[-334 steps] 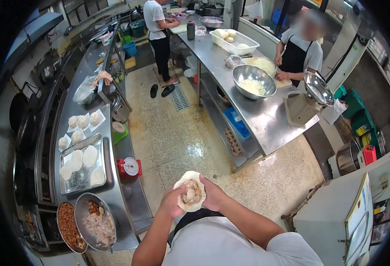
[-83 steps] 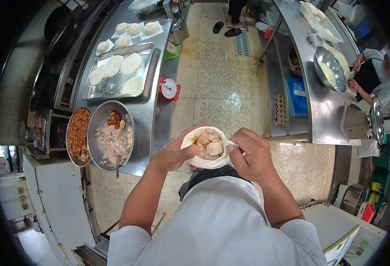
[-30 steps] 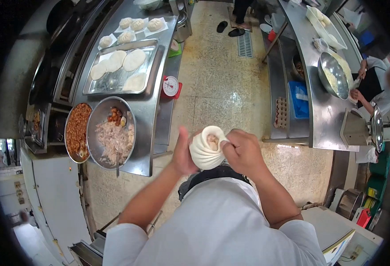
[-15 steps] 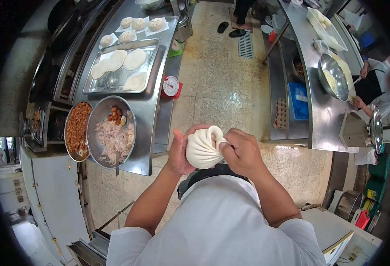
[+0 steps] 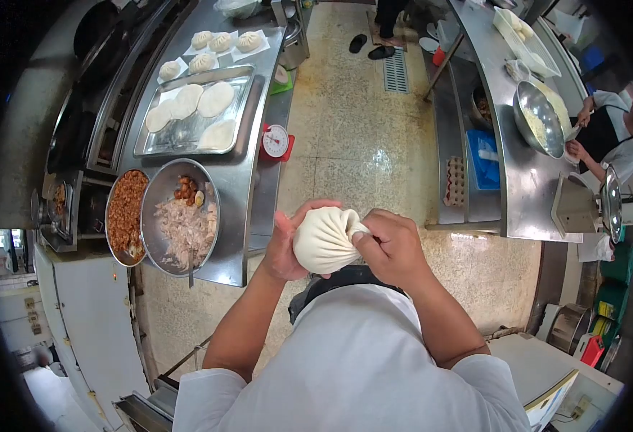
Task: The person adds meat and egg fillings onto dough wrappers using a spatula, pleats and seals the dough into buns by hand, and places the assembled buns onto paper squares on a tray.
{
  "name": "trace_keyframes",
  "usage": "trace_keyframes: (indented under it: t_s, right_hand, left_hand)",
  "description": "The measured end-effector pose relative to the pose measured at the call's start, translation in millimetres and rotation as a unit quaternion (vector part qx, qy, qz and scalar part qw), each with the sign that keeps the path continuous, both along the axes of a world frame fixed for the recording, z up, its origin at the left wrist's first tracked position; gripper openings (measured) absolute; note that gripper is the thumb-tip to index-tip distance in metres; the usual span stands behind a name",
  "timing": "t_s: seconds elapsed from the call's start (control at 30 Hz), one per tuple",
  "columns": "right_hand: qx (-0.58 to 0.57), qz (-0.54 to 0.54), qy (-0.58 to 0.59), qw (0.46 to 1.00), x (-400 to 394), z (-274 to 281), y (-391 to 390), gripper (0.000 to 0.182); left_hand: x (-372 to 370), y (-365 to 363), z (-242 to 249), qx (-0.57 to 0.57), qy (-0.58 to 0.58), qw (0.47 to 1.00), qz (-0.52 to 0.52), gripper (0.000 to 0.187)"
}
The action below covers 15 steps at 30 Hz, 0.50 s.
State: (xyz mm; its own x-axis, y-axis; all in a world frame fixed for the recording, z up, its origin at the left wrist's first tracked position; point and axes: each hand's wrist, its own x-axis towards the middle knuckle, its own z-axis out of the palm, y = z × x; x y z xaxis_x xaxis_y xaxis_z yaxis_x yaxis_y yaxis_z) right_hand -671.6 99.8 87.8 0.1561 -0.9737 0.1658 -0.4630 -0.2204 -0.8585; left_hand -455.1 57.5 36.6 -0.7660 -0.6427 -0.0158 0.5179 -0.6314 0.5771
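A pleated white dough bun (image 5: 321, 243) is held up in front of my body, over the floor. My left hand (image 5: 285, 243) cups it from the left and below, fingers curled round it and thumb sticking up. On the other side, my right hand (image 5: 391, 248) pinches the gathered dough edge between thumb and forefinger. The pleats run together toward that pinch, and the top looks almost closed. Whatever lies inside the bun is hidden.
On the steel counter at left stand a bowl of pale minced filling (image 5: 180, 223), a pan of brown diced filling (image 5: 126, 216), a tray (image 5: 243, 108) of dough rounds and several pleated buns (image 5: 221, 43). A co-worker (image 5: 608, 133) handles something by a metal bowl (image 5: 538, 119) at right.
The opening at the bun's top has narrowed as my right fingers gathered more dough. The bun has turned and shifted slightly left in my left hand.
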Motion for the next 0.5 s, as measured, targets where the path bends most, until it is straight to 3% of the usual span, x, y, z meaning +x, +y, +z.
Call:
trace_keyframes:
  t_s: [0.07, 0.13, 0.23, 0.33, 0.4, 0.43, 0.5]
  right_hand:
    - [0.014, 0.009, 0.011, 1.000, 1, 4, 0, 0.010]
    - [-0.001, -0.061, -0.047, 0.997, 7, 13, -1, 0.012]
    - [0.023, -0.030, -0.068, 0.997, 3, 14, -7, 0.015]
    - [0.031, -0.029, -0.096, 0.994, 5, 5, -5, 0.007]
    - [-0.004, -0.010, -0.075, 0.997, 5, 1, -4, 0.007]
    - [-0.038, 0.008, -0.056, 0.998, 5, 0, -3, 0.006]
    - [-0.049, 0.015, -0.050, 0.997, 6, 4, -3, 0.006]
  left_hand:
    - [0, 1, -1, 0.001, 0.015, 1.000, -0.005, 0.099]
    - [-4, 3, 2, -0.015, 0.012, 1.000, 0.005, 0.100]
    - [-11, 6, 4, -0.097, -0.104, 0.986, 0.087, 0.101]
    - [-7, 0, 0, -0.132, -0.131, 0.980, 0.066, 0.100]
    - [0, -4, 6, 0.075, 0.037, 0.996, -0.033, 0.106]
    - [1, -1, -1, 0.073, 0.036, 0.996, -0.032, 0.106]
    - [1, 1, -15, 0.215, 0.172, 0.956, -0.100, 0.107]
